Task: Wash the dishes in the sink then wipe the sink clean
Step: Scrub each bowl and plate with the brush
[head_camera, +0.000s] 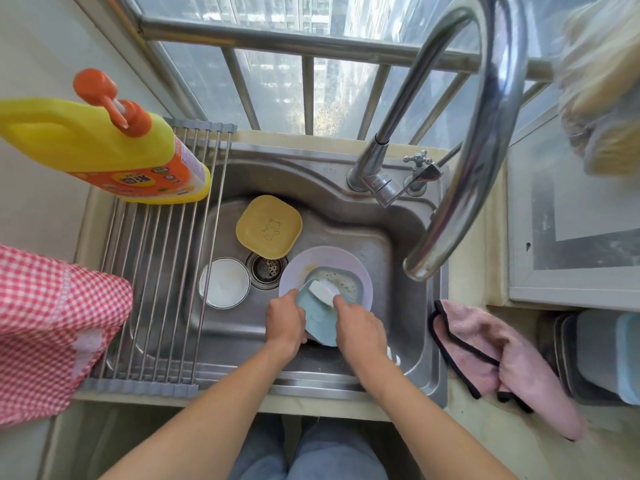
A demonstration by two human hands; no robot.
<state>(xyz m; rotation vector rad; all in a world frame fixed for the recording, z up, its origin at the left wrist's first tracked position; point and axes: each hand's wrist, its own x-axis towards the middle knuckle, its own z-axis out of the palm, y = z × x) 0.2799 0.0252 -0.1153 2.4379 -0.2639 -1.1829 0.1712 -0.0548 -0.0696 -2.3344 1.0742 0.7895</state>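
Note:
Inside the steel sink (391,244), my left hand (284,322) grips the left edge of a tilted light blue dish (320,320). My right hand (360,329) holds a white sponge (323,292) and presses it against the dish's inner face. Behind the blue dish lies a lilac plate (346,261) with dirty, foamy water in it. A yellow square dish with a bear print (268,226) lies upside down by the drain (266,270). A small white bowl (224,283) sits left of the drain.
A roll-up drying rack (162,271) covers the sink's left part, with a yellow detergent bottle (104,147) on it. The tall curved faucet (485,126) arches over the right side. A pink cloth (502,355) lies on the right counter. A red checked cloth (45,327) hangs at left.

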